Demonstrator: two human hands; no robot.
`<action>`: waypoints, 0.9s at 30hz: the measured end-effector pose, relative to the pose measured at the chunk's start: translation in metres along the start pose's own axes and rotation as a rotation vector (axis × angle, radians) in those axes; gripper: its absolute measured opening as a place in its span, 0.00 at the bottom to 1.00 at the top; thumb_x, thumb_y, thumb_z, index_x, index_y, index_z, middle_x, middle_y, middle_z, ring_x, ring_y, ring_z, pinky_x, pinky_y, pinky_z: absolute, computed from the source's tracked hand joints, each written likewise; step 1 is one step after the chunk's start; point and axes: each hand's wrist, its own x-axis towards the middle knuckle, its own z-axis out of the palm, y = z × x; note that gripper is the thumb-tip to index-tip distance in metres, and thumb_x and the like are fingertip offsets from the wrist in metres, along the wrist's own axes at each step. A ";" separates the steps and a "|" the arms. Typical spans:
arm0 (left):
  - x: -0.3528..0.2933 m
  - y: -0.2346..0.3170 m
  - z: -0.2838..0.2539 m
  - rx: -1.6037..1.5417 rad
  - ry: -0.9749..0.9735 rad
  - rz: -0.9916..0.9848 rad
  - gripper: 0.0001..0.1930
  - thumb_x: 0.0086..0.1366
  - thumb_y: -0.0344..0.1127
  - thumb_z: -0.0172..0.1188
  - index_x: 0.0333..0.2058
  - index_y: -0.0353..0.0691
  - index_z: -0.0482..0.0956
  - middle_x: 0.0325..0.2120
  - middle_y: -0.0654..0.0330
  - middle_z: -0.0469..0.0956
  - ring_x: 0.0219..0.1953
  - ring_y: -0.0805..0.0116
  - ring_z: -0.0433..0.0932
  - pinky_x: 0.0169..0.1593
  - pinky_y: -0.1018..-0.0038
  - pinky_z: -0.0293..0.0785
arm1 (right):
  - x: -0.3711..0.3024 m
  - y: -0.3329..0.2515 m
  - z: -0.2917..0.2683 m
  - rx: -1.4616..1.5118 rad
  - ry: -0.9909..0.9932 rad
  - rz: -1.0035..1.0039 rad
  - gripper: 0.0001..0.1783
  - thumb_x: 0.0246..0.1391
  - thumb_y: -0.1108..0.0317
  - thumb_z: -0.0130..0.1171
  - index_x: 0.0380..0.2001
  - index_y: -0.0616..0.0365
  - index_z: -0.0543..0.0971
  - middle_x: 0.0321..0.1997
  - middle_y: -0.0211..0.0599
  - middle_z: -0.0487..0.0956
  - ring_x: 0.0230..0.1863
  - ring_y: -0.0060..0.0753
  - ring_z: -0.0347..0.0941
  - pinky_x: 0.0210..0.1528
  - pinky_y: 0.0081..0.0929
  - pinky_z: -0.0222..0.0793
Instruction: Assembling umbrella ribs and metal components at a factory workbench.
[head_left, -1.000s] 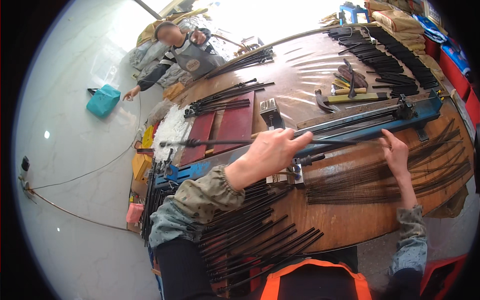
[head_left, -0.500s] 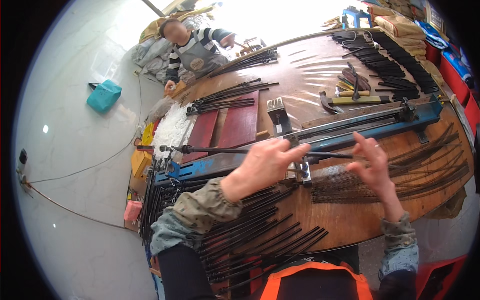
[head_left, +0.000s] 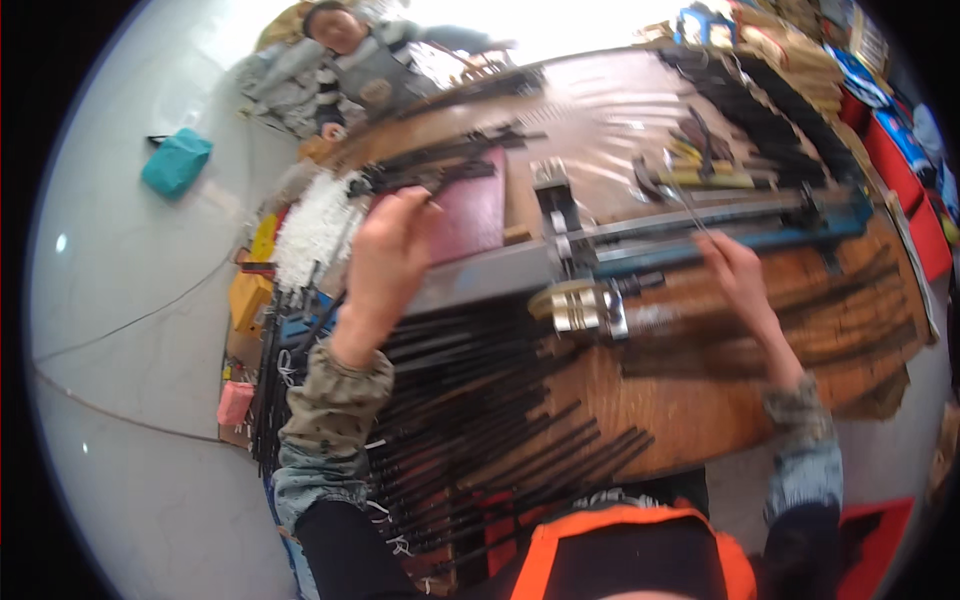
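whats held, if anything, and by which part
The right hand seems to hold a thin rod by its near end; the left hand is too blurred to tell.

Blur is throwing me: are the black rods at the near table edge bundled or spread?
Spread: the black rods lie side by side, their ends staggered, brown tabletop showing between them.

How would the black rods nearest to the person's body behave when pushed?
The black rods look fairly stiff, since they lie nearly straight. Being slender, each is probably light. They lie closely side by side, so pushing one may move its neighbours.
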 end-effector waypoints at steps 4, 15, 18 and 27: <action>-0.014 -0.001 -0.019 -0.035 -0.011 -0.141 0.10 0.68 0.31 0.59 0.45 0.33 0.78 0.26 0.47 0.77 0.25 0.57 0.77 0.31 0.68 0.71 | 0.072 -0.080 0.063 0.383 -0.254 0.008 0.15 0.67 0.60 0.54 0.43 0.60 0.82 0.21 0.24 0.72 0.23 0.15 0.65 0.26 0.19 0.63; -0.102 -0.049 -0.050 0.090 -0.092 -0.348 0.12 0.69 0.32 0.60 0.46 0.28 0.78 0.28 0.45 0.79 0.25 0.64 0.76 0.31 0.71 0.72 | 0.111 -0.101 0.145 0.132 -0.364 -0.353 0.11 0.57 0.57 0.61 0.37 0.49 0.87 0.27 0.36 0.84 0.29 0.39 0.79 0.50 0.35 0.67; -0.101 -0.048 -0.043 0.062 -0.091 -0.334 0.12 0.69 0.32 0.60 0.46 0.29 0.79 0.29 0.45 0.80 0.26 0.63 0.77 0.33 0.71 0.73 | 0.114 -0.113 0.161 0.146 -0.603 -0.181 0.11 0.58 0.57 0.60 0.36 0.48 0.86 0.29 0.36 0.84 0.29 0.40 0.79 0.51 0.33 0.65; -0.099 -0.077 -0.035 0.194 -0.161 -0.215 0.11 0.66 0.34 0.61 0.44 0.35 0.81 0.29 0.46 0.80 0.29 0.49 0.79 0.33 0.64 0.73 | 0.091 -0.016 0.080 -0.446 -0.149 -0.503 0.02 0.56 0.72 0.60 0.32 0.51 0.80 0.28 0.32 0.81 0.35 0.32 0.79 0.45 0.34 0.66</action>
